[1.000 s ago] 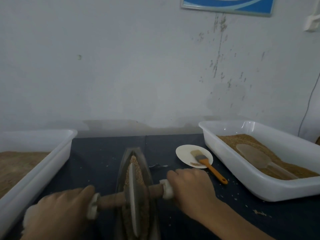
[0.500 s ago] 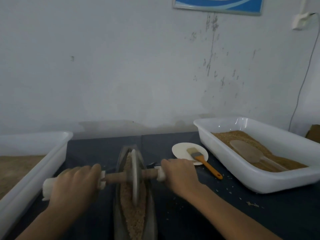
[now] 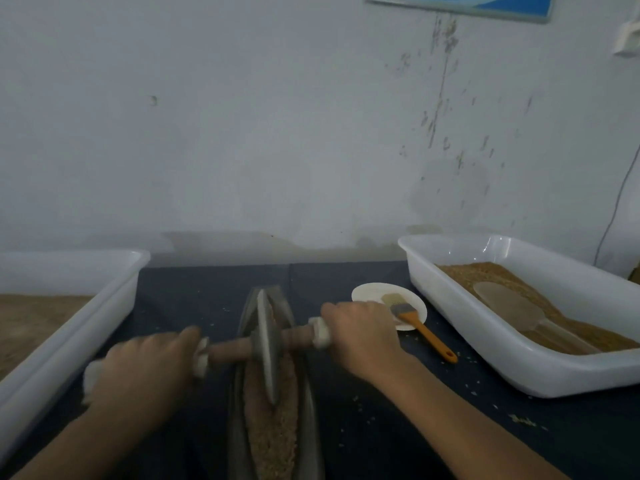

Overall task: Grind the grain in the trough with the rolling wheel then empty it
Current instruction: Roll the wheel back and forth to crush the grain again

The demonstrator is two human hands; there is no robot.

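Grain (image 3: 273, 424) fills the trough (image 3: 313, 420) at near centre. Astride it stands one rolling wheel (image 3: 266, 344); left hand (image 3: 143, 368) and right hand (image 3: 363, 336) each curl tight round an axle end. Beyond the trough's right: one plate (image 3: 372, 296), one brush (image 3: 420, 327). Two white tubs flank it.

Dim, flat indoor light with a grey-blue cast, no clear source. Soft shadow along the wall (image 3: 242, 133) above the table (image 3: 381, 427). Faint glare on the far wall of the right tub (image 3: 498, 244). Motion blur on the left hand (image 3: 145, 372); right hand (image 3: 363, 334) sharper. Wide-angle bending at the edges, grainy overall.
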